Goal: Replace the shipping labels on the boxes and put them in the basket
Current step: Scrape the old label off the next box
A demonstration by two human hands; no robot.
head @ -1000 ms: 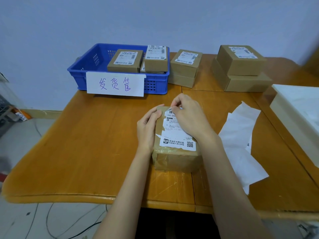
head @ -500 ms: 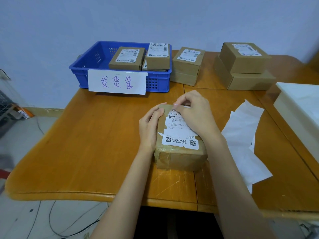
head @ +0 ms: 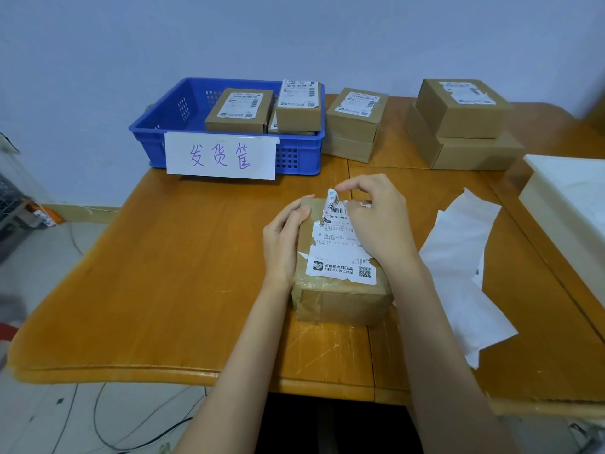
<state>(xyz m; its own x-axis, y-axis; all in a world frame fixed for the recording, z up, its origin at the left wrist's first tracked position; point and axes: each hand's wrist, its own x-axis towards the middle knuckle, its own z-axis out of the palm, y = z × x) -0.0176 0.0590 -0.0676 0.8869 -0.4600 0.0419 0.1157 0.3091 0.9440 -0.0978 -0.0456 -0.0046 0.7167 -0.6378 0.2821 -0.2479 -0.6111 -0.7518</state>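
Observation:
A taped brown box (head: 340,299) lies on the wooden table (head: 163,273) in front of me. Its white shipping label (head: 337,250) is torn along the left side, and the far top corner curls up off the box. My right hand (head: 376,221) pinches that lifted corner. My left hand (head: 283,244) grips the box's left side with fingers curled over the top edge. The blue basket (head: 154,132) with a handwritten paper sign stands at the back left and holds labelled boxes (head: 240,109).
To the right of the basket stand two stacks of brown boxes (head: 355,126), (head: 465,126). White backing papers (head: 465,257) lie on the table at right. A white tray (head: 569,204) sits at the right edge. Cables run over the floor below.
My right hand has peeled the label's far top corner up from the box; it lay flat before. The left hand has stayed on the box's left side.

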